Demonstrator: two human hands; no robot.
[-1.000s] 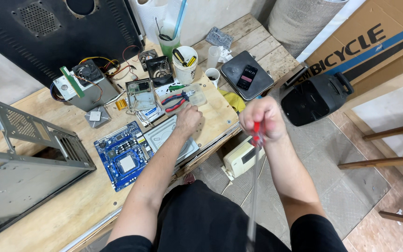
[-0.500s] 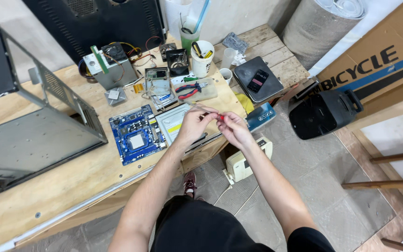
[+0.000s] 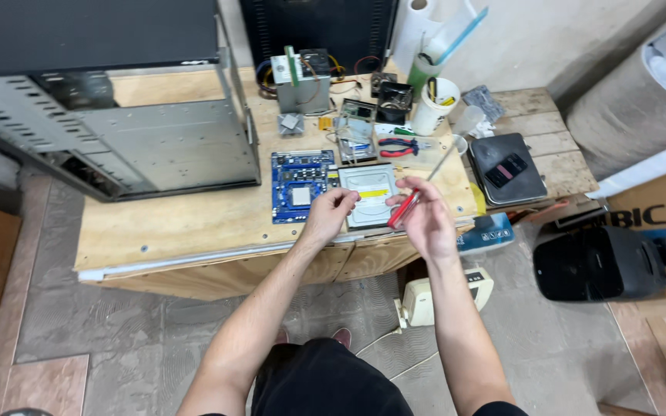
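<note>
Gripping a red-handled screwdriver (image 3: 418,192) at frame centre, the right hand (image 3: 425,223) closes on its handle; the left hand (image 3: 329,216), fingers curled, hovers beside the drive (image 3: 369,192). Rigid, light tool; the handle looks best to hold.

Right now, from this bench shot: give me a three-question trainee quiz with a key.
1. True or false: the right hand holds a red-handled screwdriver.
2. What lies directly left of the silver optical drive on the wooden bench? A) red pliers B) blue motherboard C) white cup
3. Fill in: the left hand is at the drive's ___ edge.

Key: 1 true; 2 B, the blue motherboard; 3 left.
</note>
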